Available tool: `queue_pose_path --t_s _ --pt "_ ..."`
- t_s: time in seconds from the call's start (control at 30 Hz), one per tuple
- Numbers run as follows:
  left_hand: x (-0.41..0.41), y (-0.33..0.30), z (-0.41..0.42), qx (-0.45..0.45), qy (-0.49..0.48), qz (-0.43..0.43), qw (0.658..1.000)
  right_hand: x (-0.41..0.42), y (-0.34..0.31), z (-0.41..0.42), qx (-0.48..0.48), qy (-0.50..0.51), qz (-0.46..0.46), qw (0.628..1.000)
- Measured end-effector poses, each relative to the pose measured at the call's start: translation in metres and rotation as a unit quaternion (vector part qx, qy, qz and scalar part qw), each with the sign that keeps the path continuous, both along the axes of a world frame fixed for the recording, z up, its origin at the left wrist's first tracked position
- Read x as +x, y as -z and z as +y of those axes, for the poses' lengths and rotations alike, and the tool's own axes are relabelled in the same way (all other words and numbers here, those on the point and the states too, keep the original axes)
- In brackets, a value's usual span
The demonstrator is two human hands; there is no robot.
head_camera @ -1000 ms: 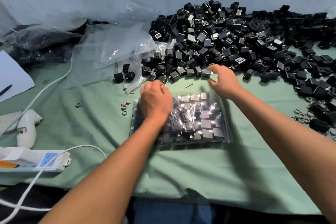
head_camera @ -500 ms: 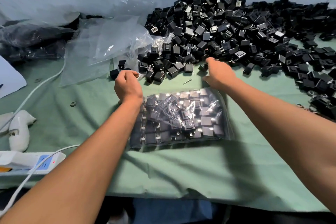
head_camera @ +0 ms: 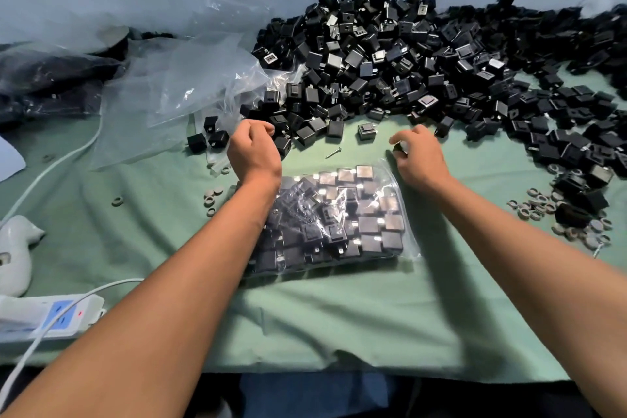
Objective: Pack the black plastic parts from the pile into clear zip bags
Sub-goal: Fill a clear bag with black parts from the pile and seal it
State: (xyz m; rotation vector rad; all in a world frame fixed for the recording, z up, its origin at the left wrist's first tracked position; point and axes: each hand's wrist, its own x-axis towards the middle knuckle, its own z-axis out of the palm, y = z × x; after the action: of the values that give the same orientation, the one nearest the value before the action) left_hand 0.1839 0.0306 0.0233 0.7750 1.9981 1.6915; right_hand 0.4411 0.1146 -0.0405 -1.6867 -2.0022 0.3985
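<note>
The filled clear plastic zip bag (head_camera: 334,220) of black cube-shaped plastic parts lies flat on the green cloth-covered table (head_camera: 339,322), on my side of the large pile of loose black plastic parts (head_camera: 424,68). My left hand (head_camera: 253,149) hovers at the bag's far left corner, fingers curled inward; whether they pinch the bag's edge I cannot tell. My right hand (head_camera: 420,156) sits at the bag's far right corner, fingers curled around one small black part (head_camera: 399,147).

Stray items lie just beyond the bag: a small metal screw (head_camera: 333,153) and grey ring washers (head_camera: 213,195) to its left.

Risks, in my judgement: the bag mouth faces the pile and may be unsealed, so lifting it carelessly could spill parts. The screw or washers could be swept in with a handful, contaminating the count. Empty crumpled clear bags (head_camera: 190,85), beyond the bag's left corner, overlap loose parts and could drag them off.
</note>
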Motion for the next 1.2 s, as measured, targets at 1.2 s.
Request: queue_pose_path --t_s 1.2 --pt "0.076 0.017 -0.007 -0.064 0.214 0.216 0.951 0.030 0.005 -0.069 -0.096 0.038 0.356 0.929"
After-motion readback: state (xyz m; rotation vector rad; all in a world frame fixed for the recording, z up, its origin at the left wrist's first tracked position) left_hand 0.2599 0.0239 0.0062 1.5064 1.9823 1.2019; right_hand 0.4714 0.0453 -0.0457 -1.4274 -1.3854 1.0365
